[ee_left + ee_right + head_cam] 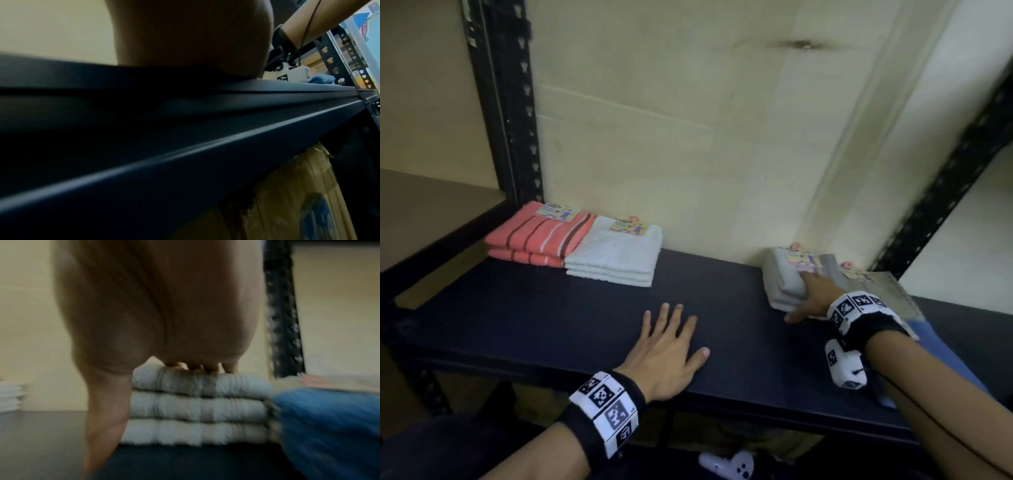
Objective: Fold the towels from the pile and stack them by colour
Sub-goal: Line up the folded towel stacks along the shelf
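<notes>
On the dark shelf (551, 318) a pink striped folded stack (537, 236) and a white folded stack (616, 253) sit side by side at the back left. A grey folded stack (784, 281) (195, 404) of three towels stands at the back right. My right hand (810, 294) (160, 305) rests on its top with straight fingers, thumb down along its front. A blue towel (935, 346) (329, 426) lies under that forearm, and a grey striped towel (876, 284) lies behind it. My left hand (671, 339) (191, 37) lies flat on the shelf with spread fingers, holding nothing.
Black slotted uprights (506, 102) (941, 192) frame the shelf against a cream wall. A white controller (732, 466) lies below the shelf's front edge, and cardboard (287, 194) sits underneath. Bare shelf surface stretches between the white and grey stacks.
</notes>
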